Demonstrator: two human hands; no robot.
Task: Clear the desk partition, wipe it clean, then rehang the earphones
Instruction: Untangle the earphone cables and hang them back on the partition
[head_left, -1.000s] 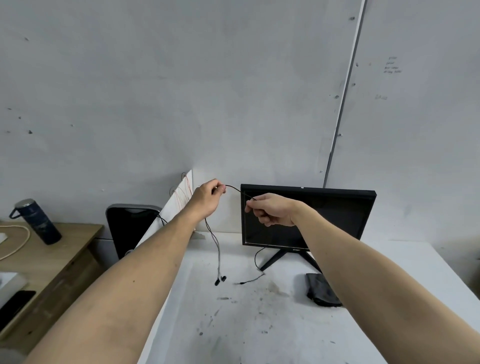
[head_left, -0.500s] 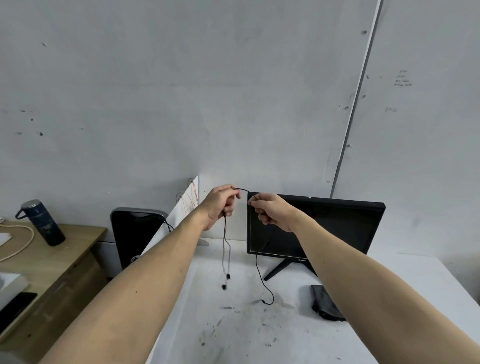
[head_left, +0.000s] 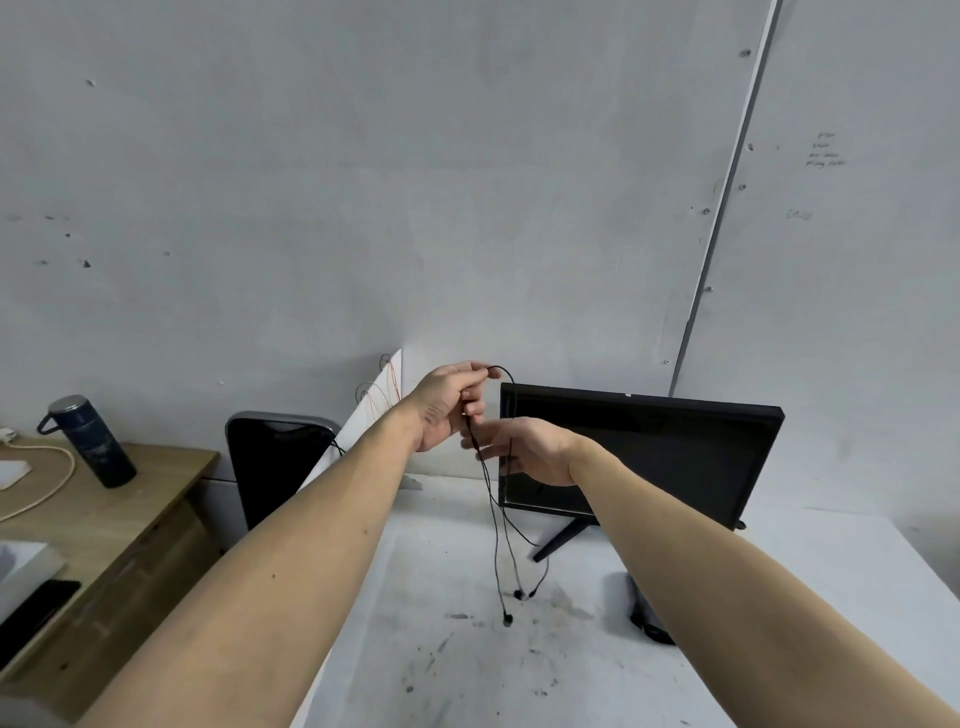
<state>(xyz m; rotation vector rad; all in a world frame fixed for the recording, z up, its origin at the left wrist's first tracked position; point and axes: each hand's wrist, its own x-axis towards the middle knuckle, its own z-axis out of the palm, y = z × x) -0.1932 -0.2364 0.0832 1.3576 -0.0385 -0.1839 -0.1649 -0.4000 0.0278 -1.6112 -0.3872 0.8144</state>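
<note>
My left hand (head_left: 444, 408) is raised above the back of the white desk (head_left: 467, 675) and pinches the black earphones (head_left: 501, 545) at a loop near the top. Their thin cables hang straight down, and the two earbuds dangle just above the stained desk surface. My right hand (head_left: 527, 449) sits just below and to the right of the left, fingers spread, with the hanging cable running across them. The white desk partition (head_left: 371, 413) stands along the desk's left edge behind my left wrist, with thin red wires hanging on it.
A black monitor (head_left: 649, 457) stands at the back of the desk. A dark cloth (head_left: 641, 613) lies to its front, partly hidden by my right forearm. To the left are a dark chair back (head_left: 275, 467) and a wooden desk (head_left: 104, 519) with a dark bottle (head_left: 88, 441).
My right hand let go of the cable's upper part and dropped below the left hand, fingers opening. The cable now hangs doubled from my left hand, its loose end lifted off the desk.
</note>
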